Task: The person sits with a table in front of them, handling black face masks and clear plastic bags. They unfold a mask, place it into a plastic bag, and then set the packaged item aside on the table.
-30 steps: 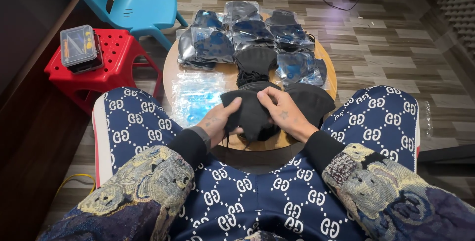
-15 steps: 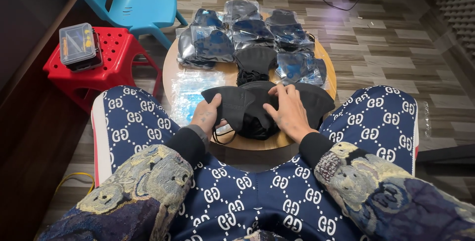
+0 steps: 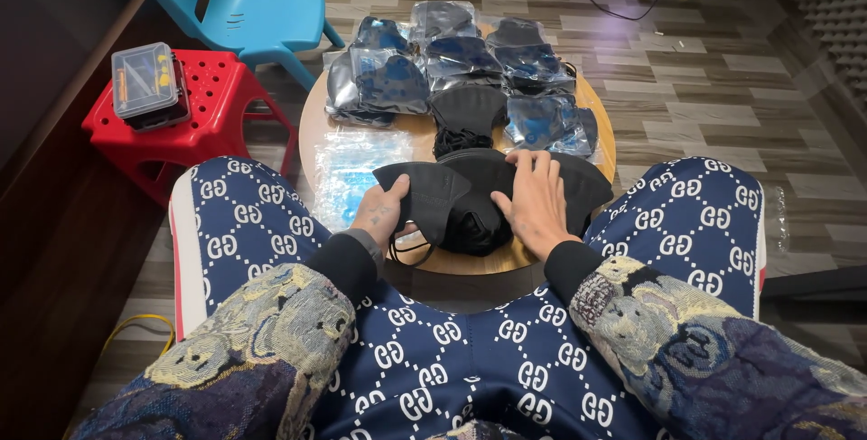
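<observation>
Sitting low over a round wooden tabletop (image 3: 542, 257), the person has both hands on black fabric face masks. Beyond and to the left of the hands stands a bright blue plastic chair (image 3: 257, 6). Nearer, left of the left hand, a red plastic stool (image 3: 212, 115) carries a small clear-lidded plastic box (image 3: 144, 80) with dark sides.

Beyond the hands, at the far half of the tabletop, lies a heap of clear plastic bags holding dark masks (image 3: 452, 60). Just beyond the left hand, a stack of empty clear plastic bags (image 3: 348, 164) lies flat on the wood.

Under and between the hands sits a pile of loose black masks (image 3: 479, 214); a further folded black mask (image 3: 465, 107) lies just beyond it, its ear loops bunched below it.

Right hand (image 3: 533, 201): flat, fingers spread, palm down, pressing on the pile; it grips nothing.

Left hand (image 3: 381, 212): fingers closed on the left edge of a single black face mask (image 3: 429, 194), thumb on top. That mask is spread between the two hands, over the near-left side of the pile. Thin black ear loops (image 3: 408, 248) hang just below the left hand, at the tabletop's near edge.
</observation>
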